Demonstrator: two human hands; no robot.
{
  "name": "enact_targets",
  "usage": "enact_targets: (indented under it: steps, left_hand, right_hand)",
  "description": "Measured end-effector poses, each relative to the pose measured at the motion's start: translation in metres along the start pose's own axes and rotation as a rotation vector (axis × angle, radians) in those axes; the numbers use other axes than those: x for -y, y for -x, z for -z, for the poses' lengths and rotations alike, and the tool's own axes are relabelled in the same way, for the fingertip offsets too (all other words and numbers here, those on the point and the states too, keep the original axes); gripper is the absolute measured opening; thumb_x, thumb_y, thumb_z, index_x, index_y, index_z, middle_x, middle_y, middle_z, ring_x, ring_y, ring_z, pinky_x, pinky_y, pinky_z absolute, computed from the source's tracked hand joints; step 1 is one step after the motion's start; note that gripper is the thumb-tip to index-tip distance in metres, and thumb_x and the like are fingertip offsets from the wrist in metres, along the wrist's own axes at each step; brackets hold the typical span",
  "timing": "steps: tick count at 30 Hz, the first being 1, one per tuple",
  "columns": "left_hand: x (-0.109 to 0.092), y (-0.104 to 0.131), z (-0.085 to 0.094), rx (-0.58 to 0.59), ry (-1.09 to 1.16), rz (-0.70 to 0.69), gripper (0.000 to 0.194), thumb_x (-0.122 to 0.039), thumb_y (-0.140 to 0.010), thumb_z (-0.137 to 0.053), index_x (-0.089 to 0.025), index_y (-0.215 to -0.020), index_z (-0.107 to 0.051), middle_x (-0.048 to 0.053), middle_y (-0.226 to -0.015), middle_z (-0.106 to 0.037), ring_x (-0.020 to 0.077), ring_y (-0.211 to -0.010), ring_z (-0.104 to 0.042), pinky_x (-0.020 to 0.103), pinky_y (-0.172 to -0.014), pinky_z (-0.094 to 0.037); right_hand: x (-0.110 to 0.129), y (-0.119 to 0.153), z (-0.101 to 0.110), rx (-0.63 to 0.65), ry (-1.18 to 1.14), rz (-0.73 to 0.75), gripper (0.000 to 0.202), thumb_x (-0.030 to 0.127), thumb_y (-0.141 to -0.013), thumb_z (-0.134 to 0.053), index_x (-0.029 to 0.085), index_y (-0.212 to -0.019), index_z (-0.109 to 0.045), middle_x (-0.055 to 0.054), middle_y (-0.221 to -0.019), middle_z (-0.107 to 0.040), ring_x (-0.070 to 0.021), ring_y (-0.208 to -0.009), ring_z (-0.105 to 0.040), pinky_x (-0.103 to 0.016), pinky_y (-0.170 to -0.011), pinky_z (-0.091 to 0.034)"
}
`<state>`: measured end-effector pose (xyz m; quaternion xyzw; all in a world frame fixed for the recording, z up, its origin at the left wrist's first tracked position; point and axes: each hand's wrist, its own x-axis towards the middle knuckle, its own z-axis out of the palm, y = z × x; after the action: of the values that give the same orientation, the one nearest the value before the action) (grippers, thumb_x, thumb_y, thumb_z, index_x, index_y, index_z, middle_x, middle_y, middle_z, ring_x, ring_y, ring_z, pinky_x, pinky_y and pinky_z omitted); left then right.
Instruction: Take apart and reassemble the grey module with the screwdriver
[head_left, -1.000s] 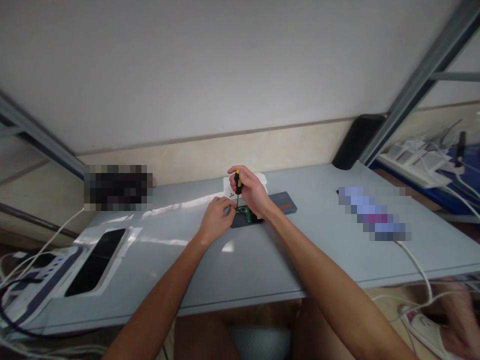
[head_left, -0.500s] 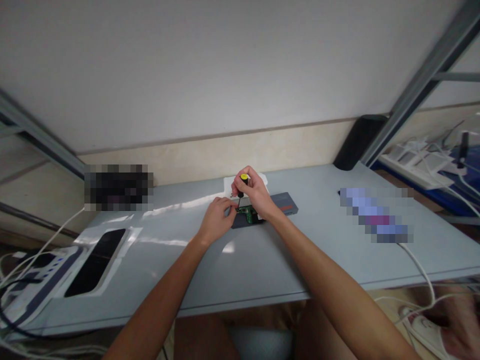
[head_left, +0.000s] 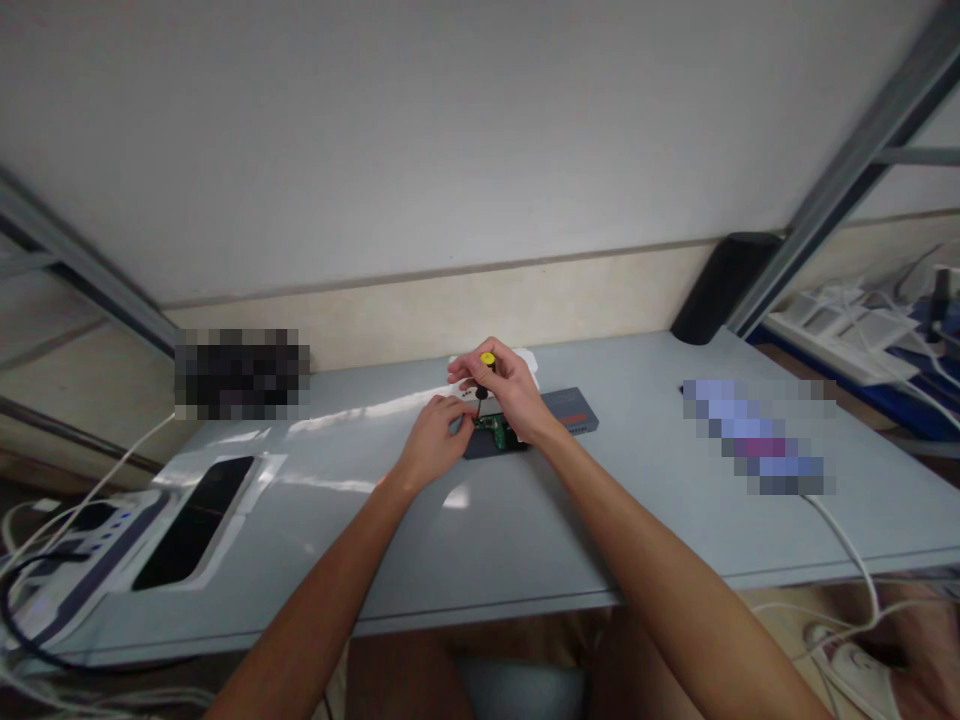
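A screwdriver (head_left: 487,361) with a yellow-topped black handle stands nearly upright in my right hand (head_left: 512,389), its tip down at the left part of a green circuit board (head_left: 497,433). The board lies on a dark grey casing (head_left: 480,450). My left hand (head_left: 439,438) rests at the casing's left side, fingertips together by the screwdriver tip; what they pinch, if anything, is too small to make out. Beside my right wrist is a grey box (head_left: 574,410) with a red mark. Behind my hands a white piece (head_left: 528,362) is partly hidden.
On the grey table (head_left: 360,560) a black phone (head_left: 196,522) lies at left, near a power strip (head_left: 97,560) with cables. A black cylinder (head_left: 724,288) leans at the back right. Blurred items sit at both sides. A person's foot in a white shoe (head_left: 859,675) shows lower right.
The fingers of my right hand have spread out a little to the left around the screwdriver handle. My left hand has stayed nearly still. The view has shifted slightly.
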<state>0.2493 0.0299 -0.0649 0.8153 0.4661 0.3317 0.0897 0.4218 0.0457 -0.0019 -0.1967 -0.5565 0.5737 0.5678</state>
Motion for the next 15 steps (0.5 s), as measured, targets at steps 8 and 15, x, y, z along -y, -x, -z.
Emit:
enact_targets:
  steps: [8, 15]
  left_hand:
    - [-0.0004, -0.0004, -0.0002, 0.019, 0.031, -0.010, 0.022, -0.012, -0.098, -0.058, -0.021, -0.093, -0.078, 0.006, -0.101, -0.080, 0.0256, -0.098, -0.069, 0.043, -0.099, -0.052]
    - [-0.0031, 0.0013, -0.0015, -0.011, 0.010, 0.025, 0.020, -0.013, -0.099, -0.057, -0.020, -0.098, -0.076, 0.007, -0.099, -0.078, 0.0270, -0.101, -0.067, 0.042, -0.096, -0.054]
  right_hand:
    - [-0.0039, -0.0004, -0.0001, 0.008, 0.035, 0.045, 0.045, 0.069, -0.102, -0.059, 0.025, -0.105, -0.072, 0.004, -0.070, -0.049, -0.0149, -0.066, -0.046, -0.030, -0.065, -0.037]
    - [-0.0014, -0.0007, -0.0001, -0.064, 0.010, 0.003, 0.042, 0.061, -0.086, -0.084, 0.024, -0.088, -0.064, -0.001, -0.092, -0.073, -0.0158, -0.081, -0.065, -0.031, -0.076, -0.048]
